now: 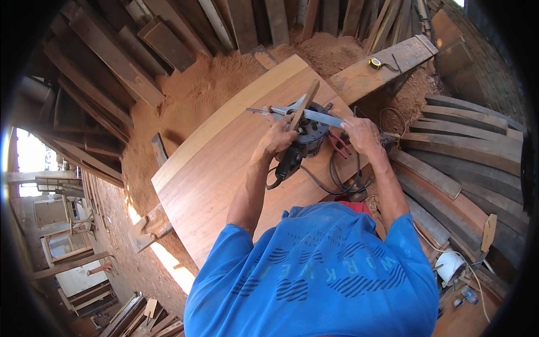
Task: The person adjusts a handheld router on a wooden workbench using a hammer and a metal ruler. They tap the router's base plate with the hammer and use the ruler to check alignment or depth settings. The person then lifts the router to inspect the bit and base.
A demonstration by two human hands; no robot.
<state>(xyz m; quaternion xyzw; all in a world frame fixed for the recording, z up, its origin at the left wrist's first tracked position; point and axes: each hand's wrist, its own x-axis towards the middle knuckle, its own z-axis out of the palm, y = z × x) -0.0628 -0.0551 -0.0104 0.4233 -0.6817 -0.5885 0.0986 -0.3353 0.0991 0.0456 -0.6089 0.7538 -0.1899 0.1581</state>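
Observation:
My left hand (pixel 278 135) is closed on a narrow wooden strip (pixel 309 94), held upright-angled over a black and silver power tool (pixel 307 147) with a cord. Thin metal pieces (pixel 257 110) poke out left of the fingers. My right hand (pixel 362 133) grips the end of a flat metal bar (pixel 328 119), which lies across the tool and under the strip. Red-handled pliers (pixel 339 145) lie beside the tool, near my right wrist. All rest on or over a broad, pale-reddish wooden board (pixel 213 180).
A yellow tape measure (pixel 375 63) lies on a thick plank (pixel 415 50) behind the board. Leaning planks (pixel 157 45) line the back, with sawdust (pixel 185 106) below. Stacked boards (pixel 460 146) crowd the right; a white container (pixel 449 264) is lower right. Timber and frames fill the left.

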